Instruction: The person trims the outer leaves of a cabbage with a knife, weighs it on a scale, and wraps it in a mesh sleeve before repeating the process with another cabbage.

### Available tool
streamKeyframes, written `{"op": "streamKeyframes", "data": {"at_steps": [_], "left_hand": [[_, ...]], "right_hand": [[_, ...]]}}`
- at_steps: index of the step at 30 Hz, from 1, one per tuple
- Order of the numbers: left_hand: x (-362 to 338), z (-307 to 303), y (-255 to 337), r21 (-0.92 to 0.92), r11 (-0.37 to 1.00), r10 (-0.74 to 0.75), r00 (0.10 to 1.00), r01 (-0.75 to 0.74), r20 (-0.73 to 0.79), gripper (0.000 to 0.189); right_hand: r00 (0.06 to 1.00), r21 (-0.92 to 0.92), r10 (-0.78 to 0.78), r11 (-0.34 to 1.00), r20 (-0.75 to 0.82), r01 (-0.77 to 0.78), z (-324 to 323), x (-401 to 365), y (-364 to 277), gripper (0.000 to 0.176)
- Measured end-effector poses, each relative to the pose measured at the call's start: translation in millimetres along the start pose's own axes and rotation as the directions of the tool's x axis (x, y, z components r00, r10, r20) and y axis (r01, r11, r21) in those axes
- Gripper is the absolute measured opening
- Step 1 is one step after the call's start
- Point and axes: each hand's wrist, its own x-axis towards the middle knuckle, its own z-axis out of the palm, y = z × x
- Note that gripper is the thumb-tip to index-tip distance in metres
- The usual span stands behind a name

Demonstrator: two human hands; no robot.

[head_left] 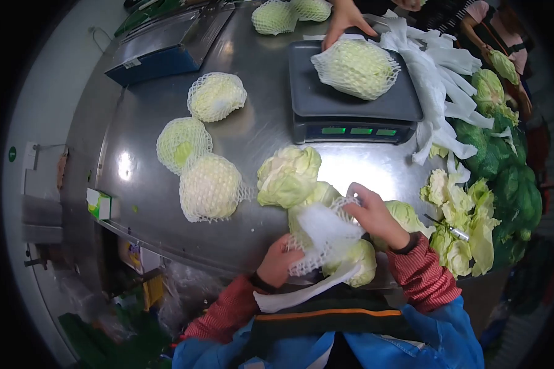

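Observation:
In the head view, my left hand (277, 261) and my right hand (375, 212) are closed on opposite edges of a white foam net sleeve (329, 230) at the table's front edge. The sleeve covers part of a pale green cabbage (314, 200); how far around it goes is hidden. Bare cabbages lie close by: one (289, 176) beyond the sleeve, one (358, 263) below it, one (401, 216) behind my right hand. Another strip of white foam (308, 296) hangs over the edge near my lap.
Another person's hand (346, 23) touches a netted cabbage (358, 67) on the scale (357, 129). Several netted cabbages (209, 187) stand on the left of the metal table (252, 132). Foam sleeves (434, 80), loose leaves (458, 215) and green net sacks (514, 197) lie right.

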Motion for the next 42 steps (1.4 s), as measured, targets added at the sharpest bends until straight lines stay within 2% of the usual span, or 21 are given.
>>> {"op": "streamKeyframes", "data": {"at_steps": [1, 2, 4, 7, 10, 12, 15, 17, 21, 24, 25, 27, 29, 32, 34, 35, 36, 37, 38, 40, 42], "left_hand": [[10.5, -12.5, -5.1, 0.213, 0.976, 0.075, 0.991, -0.049, -0.115, 0.024], [23.2, -22.8, -12.4, 0.195, 0.978, 0.127, 0.96, -0.078, -0.251, 0.017], [51.8, -39.1, -24.8, 0.293, 0.939, 0.29, 0.869, -0.178, -0.401, 0.021], [65.6, -37.8, -19.8, 0.775, 0.628, 0.481, 0.818, -0.068, -0.317, 0.038], [75.4, -40.1, -19.6, 0.605, 0.796, 0.316, 0.84, 0.018, -0.441, 0.049], [60.7, -24.9, -9.9, 0.609, 0.786, 0.42, 0.814, -0.105, -0.402, 0.047], [52.2, -67.5, -13.4, 0.496, 0.836, 0.413, 0.863, -0.233, -0.291, 0.035], [56.0, -107.1, -42.7, 0.627, 0.683, 0.575, 0.805, -0.375, -0.144, 0.029], [30.2, -83.7, -34.4, 0.683, 0.591, 0.587, 0.81, -0.429, 0.0, 0.032], [9.3, -38.2, -19.9, 0.86, 0.363, 0.547, 0.829, -0.36, 0.116, 0.038], [29.2, -66.8, -58.8, 0.76, 0.52, 0.511, 0.855, -0.389, 0.088, 0.043], [31.4, -82.0, -100.4, 0.404, 0.88, 0.335, 0.929, -0.25, -0.155, 0.044], [0.6, -49.7, -58.8, 0.889, 0.364, 0.387, 0.913, -0.278, 0.127, 0.046], [-12.2, -18.1, -33.4, 0.342, 0.905, 0.251, 0.967, -0.253, 0.051, 0.047], [-17.0, -19.3, -30.3, 0.629, 0.712, 0.321, 0.941, -0.313, 0.106, 0.054], [-18.6, -16.8, -29.5, 0.542, 0.777, 0.338, 0.939, -0.32, 0.069, 0.057], [-19.2, -13.9, -27.4, 0.449, 0.831, 0.353, 0.935, -0.329, 0.031, 0.059], [-23.5, -4.0, -19.9, 0.14, 0.962, 0.242, 0.97, -0.236, -0.026, 0.065], [-23.0, -7.6, -21.8, 0.291, 0.914, 0.296, 0.955, -0.284, 0.001, 0.065], [-29.0, -12.3, -23.8, 0.481, 0.807, 0.362, 0.93, -0.344, 0.059, 0.066], [-32.9, -6.1, -18.6, 0.476, 0.801, 0.371, 0.925, -0.364, 0.082, 0.066]], "right_hand": [[0.997, -0.168, -0.009, 0.986, -0.073, -0.003, 2.6, 6.9, -8.2, 0.02], [0.989, -0.332, -0.035, 0.943, -0.143, -0.015, 4.0, 12.3, -13.3, 0.021], [0.977, -0.334, -0.104, 0.942, -0.185, 0.037, 8.7, 31.4, 8.8, 0.036], [0.977, -0.337, -0.108, 0.941, -0.187, 0.039, 14.0, 55.6, 58.9, 0.047], [0.989, -0.181, 0.066, 0.979, -0.136, -0.09, 11.9, 56.2, 72.6, 0.052], [0.98, 0.079, 0.163, 0.985, -0.115, -0.155, 11.6, 30.4, 54.7, 0.05], [0.988, 0.14, -0.03, 0.989, -0.149, 0.051, 21.7, -11.7, 8.1, 0.044], [0.988, 0.158, -0.039, 0.985, -0.15, 0.063, 28.7, -27.9, -6.2, 0.041], [0.966, 0.043, -0.178, 0.981, -0.185, 0.189, 28.6, -30.1, 15.0, 0.04], [0.958, 0.183, 0.277, 0.948, -0.069, -0.261, 25.8, -21.5, 45.6, 0.042], [0.997, -0.163, 0.075, 0.984, 0.018, -0.071, 22.4, -15.0, 94.0, 0.045], [0.962, -0.003, 0.258, 0.966, 0.091, -0.259, 16.9, -24.3, 80.5, 0.045], [0.918, 0.204, 0.369, 0.896, 0.147, -0.393, 16.8, -31.0, 73.3, 0.044], [0.886, 0.586, 0.402, 0.669, 0.232, -0.457, 17.3, -37.0, 57.4, 0.04], [0.873, 0.805, 0.365, 0.379, 0.322, -0.456, 20.2, -48.8, 36.3, 0.038], [0.861, 0.826, 0.325, 0.286, 0.392, -0.485, 25.0, -50.0, 43.0, 0.042], [0.883, 0.791, 0.323, 0.41, 0.341, -0.455, 31.1, -56.0, 39.5, 0.043], [0.905, 0.741, 0.314, 0.526, 0.288, -0.418, 40.4, -62.5, 28.3, 0.044], [0.924, 0.677, 0.3, 0.632, 0.236, -0.377, 46.0, -68.0, 22.9, 0.045], [0.917, 0.79, 0.24, 0.466, 0.32, -0.398, 47.2, -70.0, 29.3, 0.047], [0.925, 0.896, 0.119, 0.229, 0.361, -0.379, 44.4, -70.7, 33.7, 0.047]]}}
